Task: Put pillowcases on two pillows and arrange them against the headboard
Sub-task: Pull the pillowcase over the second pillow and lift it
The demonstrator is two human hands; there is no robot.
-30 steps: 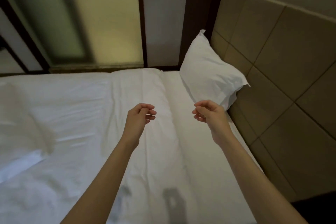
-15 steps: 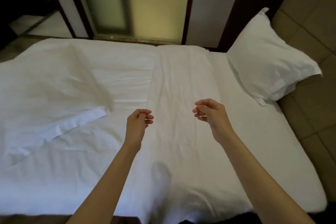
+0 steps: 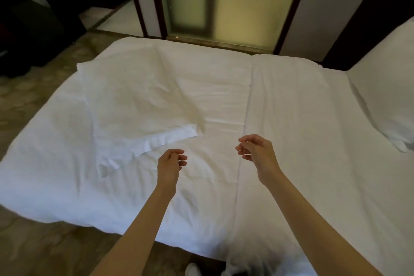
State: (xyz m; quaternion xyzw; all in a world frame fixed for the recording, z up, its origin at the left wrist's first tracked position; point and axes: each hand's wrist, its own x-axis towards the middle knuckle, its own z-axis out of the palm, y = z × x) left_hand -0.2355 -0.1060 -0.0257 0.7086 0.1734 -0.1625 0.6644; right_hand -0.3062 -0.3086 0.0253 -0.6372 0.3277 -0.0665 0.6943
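A flat white pillowcase or bare pillow lies on the left half of the white bed, its open hem facing me. One cased white pillow stands at the right edge of view, partly cut off. My left hand hovers over the sheet just right of the flat piece's near corner, fingers curled loosely and holding nothing. My right hand floats beside it, also loosely curled and empty. The headboard is out of view.
A frosted glass door with dark frames stands beyond the bed's far side. Patterned floor runs along the left and in front. Dark luggage-like shapes sit at the far left. A white shoe tip shows at the bottom.
The view has swung left: the headboard left the frame, the cased pillow slid to the right edge, and the flat white piece came into full view. Both hands stay raised and empty.
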